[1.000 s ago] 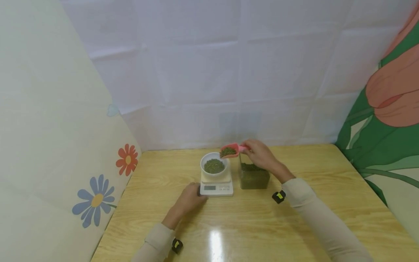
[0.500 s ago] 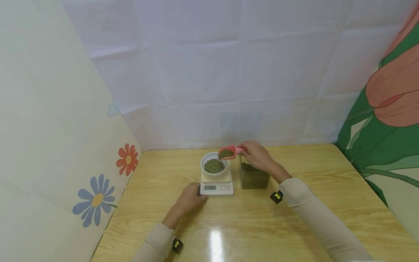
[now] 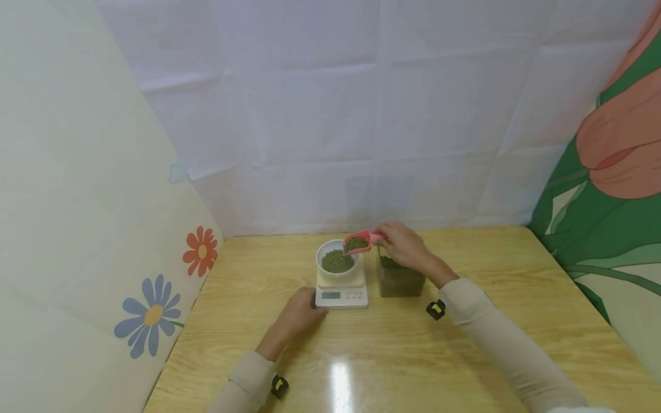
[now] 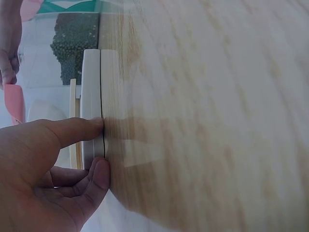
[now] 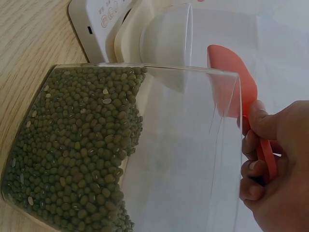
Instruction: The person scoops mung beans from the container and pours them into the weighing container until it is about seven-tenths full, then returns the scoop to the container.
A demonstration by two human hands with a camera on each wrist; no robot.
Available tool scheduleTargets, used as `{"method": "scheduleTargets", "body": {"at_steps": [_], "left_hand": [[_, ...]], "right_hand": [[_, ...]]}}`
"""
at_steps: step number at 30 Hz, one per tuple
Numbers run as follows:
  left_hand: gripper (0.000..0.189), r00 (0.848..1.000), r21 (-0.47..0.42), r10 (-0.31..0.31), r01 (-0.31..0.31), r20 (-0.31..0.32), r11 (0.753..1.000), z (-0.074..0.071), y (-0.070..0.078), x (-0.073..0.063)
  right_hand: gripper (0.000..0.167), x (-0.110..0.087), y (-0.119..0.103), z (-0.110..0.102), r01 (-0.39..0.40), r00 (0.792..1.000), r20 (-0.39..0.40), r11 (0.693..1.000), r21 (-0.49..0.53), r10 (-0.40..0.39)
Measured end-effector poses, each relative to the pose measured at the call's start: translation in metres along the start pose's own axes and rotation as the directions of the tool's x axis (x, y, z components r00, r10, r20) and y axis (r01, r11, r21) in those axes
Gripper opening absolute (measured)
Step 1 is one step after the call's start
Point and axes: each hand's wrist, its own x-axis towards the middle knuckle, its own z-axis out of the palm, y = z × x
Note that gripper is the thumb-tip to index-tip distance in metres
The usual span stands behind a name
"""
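Note:
My right hand (image 3: 405, 245) grips the handle of a pink scoop (image 5: 231, 79) heaped with green mung beans. The scoop is held over the right rim of a white bowl (image 3: 321, 252), slightly tilted toward it. Mung beans (image 3: 337, 262) fill much of the bowl, which stands on a white kitchen scale (image 3: 341, 298). My left hand (image 3: 300, 312) holds the scale's front left corner, thumb and curled fingers against its edge in the left wrist view. Below my right hand stands a clear square container (image 5: 178, 145) partly filled with mung beans (image 5: 77, 150).
The wood-grain table (image 3: 413, 355) meets a white cloth backdrop (image 3: 299, 115) close behind the scale. Flower-printed panels stand at the left (image 3: 77, 201) and right (image 3: 619, 241). The container sits just right of the scale, with a narrow gap between.
The scoop has moved slightly left and down, closer over the bowl, and its tip has dipped. My left hand and the scale stay where they were.

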Motion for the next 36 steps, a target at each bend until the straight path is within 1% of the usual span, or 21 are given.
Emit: {"method": "scheduleTargets", "body": {"at_steps": [7, 21, 28, 36], "left_hand": [[0.034, 1.000, 0.011, 0.006, -0.007, 0.002, 1.000, -0.0005, 0.0014, -0.0001], [0.035, 1.000, 0.009, 0.020, -0.020, 0.002, 1.000, 0.0002, 0.0000, -0.0004], [0.034, 1.000, -0.005, 0.010, -0.010, 0.010, 1.000, 0.0005, 0.0012, -0.0010], [0.032, 1.000, 0.001, 0.004, -0.004, 0.008, 1.000, 0.0003, 0.0016, -0.0007]], "right_hand": [[0.025, 0.0005, -0.0009, 0.0004, 0.017, 1.000, 0.003, 1.000, -0.026, -0.017], [0.023, 0.0011, -0.0019, 0.0016, 0.034, 0.999, 0.008, 0.998, -0.057, -0.034], [0.024, 0.0000, -0.0056, 0.0001, 0.039, 0.999, 0.019, 0.997, -0.060, -0.038], [0.026, -0.0003, -0.0082, -0.0007, 0.035, 0.999, 0.035, 0.997, -0.072, -0.033]]}}
